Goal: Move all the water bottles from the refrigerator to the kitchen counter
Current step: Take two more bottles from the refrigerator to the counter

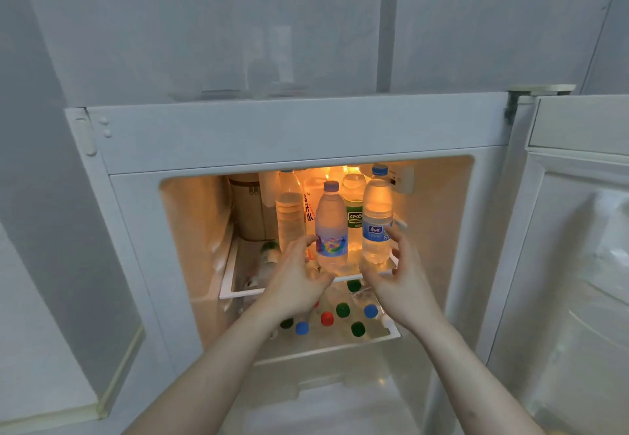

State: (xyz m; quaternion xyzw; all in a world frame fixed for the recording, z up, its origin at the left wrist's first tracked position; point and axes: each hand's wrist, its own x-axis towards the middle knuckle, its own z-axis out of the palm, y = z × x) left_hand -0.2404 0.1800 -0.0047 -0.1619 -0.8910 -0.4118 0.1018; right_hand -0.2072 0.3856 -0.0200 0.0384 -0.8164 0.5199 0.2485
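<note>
The refrigerator (306,135) stands open and lit inside. On its upper shelf (238,293) stand several water bottles: one with a colourful label (331,227) at the front, one with a blue label (377,216) to its right, a green-labelled one (354,209) behind, and a clear one (289,213) at the left. My left hand (299,278) reaches in, fingers apart, just left of the colourful bottle. My right hand (398,274) is spread below and right of the blue-label bottle. Neither hand holds anything. Several more bottles stand on the lower shelf, seen as coloured caps (327,318).
The fridge door (578,264) hangs open at the right. A beige canister (250,209) stands at the back left of the upper shelf, and a bottle (269,257) lies on its side there. Grey cabinet panels flank the fridge on the left.
</note>
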